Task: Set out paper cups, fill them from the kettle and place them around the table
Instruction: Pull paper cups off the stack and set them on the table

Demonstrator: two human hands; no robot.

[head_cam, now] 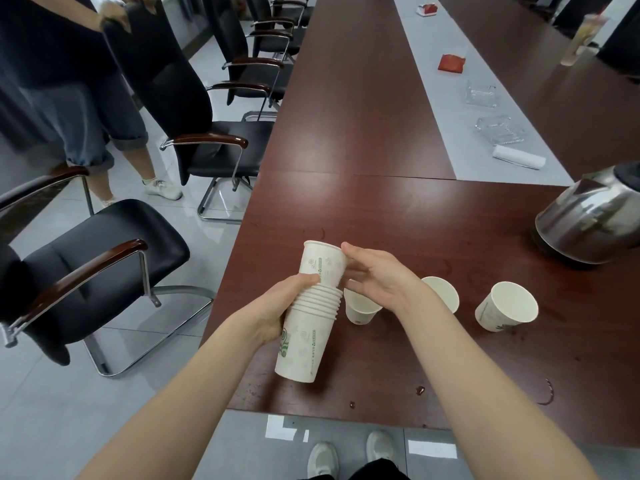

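My left hand (277, 308) grips a stack of white paper cups (304, 344) with green print, held tilted above the near corner of the dark wooden table (398, 216). My right hand (375, 275) holds the topmost cup (322, 261), which sticks well out of the stack. Three single paper cups stand upright on the table: one (360, 311) partly under my right hand, one (445, 292) behind my right wrist, one (507, 306) further right. A steel kettle (592, 220) sits at the right edge of the view.
Black armchairs (104, 258) line the table's left side; a person (86, 109) stands behind one. Glass ashtrays (498, 129), a rolled white cloth (518, 156), red packets (452, 62) and a bottle (581, 36) lie further along. Dark droplets (420, 389) spot the near table edge.
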